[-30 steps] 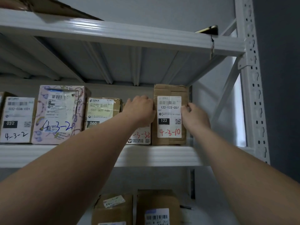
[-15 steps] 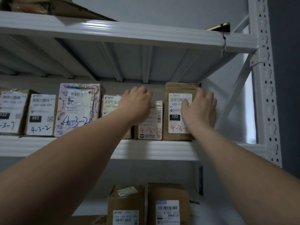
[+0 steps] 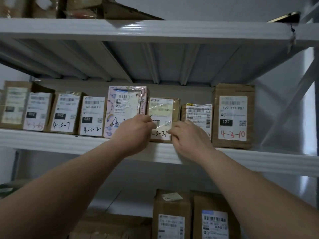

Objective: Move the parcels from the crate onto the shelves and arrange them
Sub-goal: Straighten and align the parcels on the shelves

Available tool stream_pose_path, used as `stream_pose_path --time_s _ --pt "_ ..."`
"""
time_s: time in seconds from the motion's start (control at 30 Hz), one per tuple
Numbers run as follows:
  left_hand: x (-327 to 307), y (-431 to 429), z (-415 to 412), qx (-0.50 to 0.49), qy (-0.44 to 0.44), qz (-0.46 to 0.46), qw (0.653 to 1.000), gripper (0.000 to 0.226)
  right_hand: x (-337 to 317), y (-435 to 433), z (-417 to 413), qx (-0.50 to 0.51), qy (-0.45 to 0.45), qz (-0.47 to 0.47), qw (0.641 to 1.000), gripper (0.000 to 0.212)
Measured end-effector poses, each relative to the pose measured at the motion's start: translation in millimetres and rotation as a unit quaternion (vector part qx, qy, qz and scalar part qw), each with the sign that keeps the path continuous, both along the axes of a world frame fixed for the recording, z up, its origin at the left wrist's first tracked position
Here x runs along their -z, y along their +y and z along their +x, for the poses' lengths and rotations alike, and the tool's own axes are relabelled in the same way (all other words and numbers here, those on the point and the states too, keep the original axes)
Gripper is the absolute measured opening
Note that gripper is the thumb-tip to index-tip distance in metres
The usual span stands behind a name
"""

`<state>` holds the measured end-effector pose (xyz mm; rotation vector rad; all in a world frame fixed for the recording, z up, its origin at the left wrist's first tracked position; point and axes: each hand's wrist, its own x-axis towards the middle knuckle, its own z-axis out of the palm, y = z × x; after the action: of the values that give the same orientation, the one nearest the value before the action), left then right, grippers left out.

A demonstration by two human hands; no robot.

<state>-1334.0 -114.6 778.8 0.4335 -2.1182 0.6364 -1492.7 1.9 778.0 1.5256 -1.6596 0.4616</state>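
Head view, step in hand: arranging rather than carrying. I judge I am squaring one parcel in the row on the middle shelf [image 3: 51, 140]. The crate is out of sight.
Taped parcel [image 3: 161, 109]: it stands on that shelf between the pink printed box [image 3: 126, 100] and a small barcode-labelled parcel [image 3: 198, 111]. Its label faces me, with "3-21" handwritten at the foot.
Left grip [image 3: 136, 133]: fingers curled onto the taped parcel's left edge, at the seam beside the pink printed box.
Right grip [image 3: 188, 137]: fingers curled and clamped on its lower right corner, hiding part of the small barcode-labelled parcel.
Next move: probably a short slide or twist to bring its face in line with its neighbours. That calls for even pressure from both sides and hardly any lift, since the boxes on either side stand very near and could be dragged along.
Materials: brown cardboard wrapped in clear glossy tape that wrinkles and catches the light, so likely slippery under my fingertips. A paper label lies beneath the tape.
Shapes: every parcel is a rectangular block. The tall carton [image 3: 233, 116] at the right end, marked 4-3-10, is creased, dull and taller than the rest.
Shelf surface: white painted metal with a ribbed front lip, smooth enough for sliding, I would guess.
Below: two more brown cartons [image 3: 172, 204] with white labels on the lower shelf.
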Motion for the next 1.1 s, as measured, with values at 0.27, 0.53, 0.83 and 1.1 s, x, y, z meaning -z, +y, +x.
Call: stream_pose_path --time_s 0.27,0.53,0.83,1.1 --pt "7.0 -22.3 12.7 0.036 -0.046 0.057 0.997 0.054 7.7 -12.8 14.0 0.056 -0.024 -0.036 0.998 0.037" --pt "3.1 -45.6 53.0 0.017 -0.017 0.061 0.998 0.055 -0.6 -30.6 53.4 0.027 -0.053 -0.057 0.997 0.036" --pt "8.6 -70.5 80.0 0.042 -0.084 0.094 0.991 0.065 12.9 -64.7 90.2 0.044 -0.045 -0.003 0.998 0.041" --pt "12.0 -79.7 85.5 0.059 -0.099 0.069 0.991 0.074 20.3 -68.5 101.7 0.085 -0.076 -0.017 0.993 0.043"
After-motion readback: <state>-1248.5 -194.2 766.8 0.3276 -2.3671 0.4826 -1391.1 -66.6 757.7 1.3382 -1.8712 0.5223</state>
